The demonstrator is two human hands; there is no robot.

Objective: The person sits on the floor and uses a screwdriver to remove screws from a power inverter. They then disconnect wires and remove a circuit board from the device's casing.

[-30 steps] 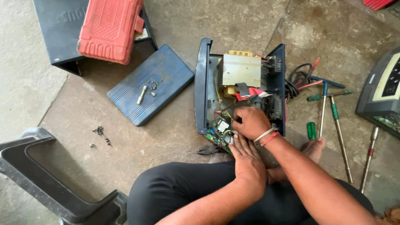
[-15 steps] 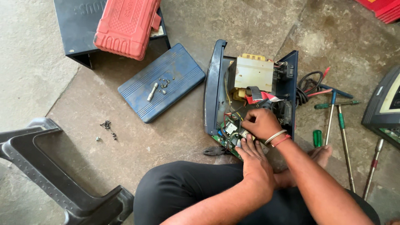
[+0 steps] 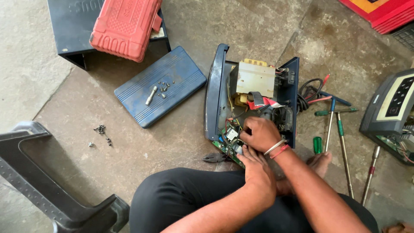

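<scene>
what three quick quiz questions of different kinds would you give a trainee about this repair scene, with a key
1. True or false: the red tool case lies flat on the concrete floor.
2. Multiple choice: the loose screws and small metal cylinder sit on A) the blue cover panel B) the black plastic chair C) the grey device at the right edge.
3. Fill in: both hands work at the green ____ inside the opened blue casing.

Key
1. False; it rests on a dark box.
2. A.
3. Circuit board; the right hand is above the left hand.
</scene>
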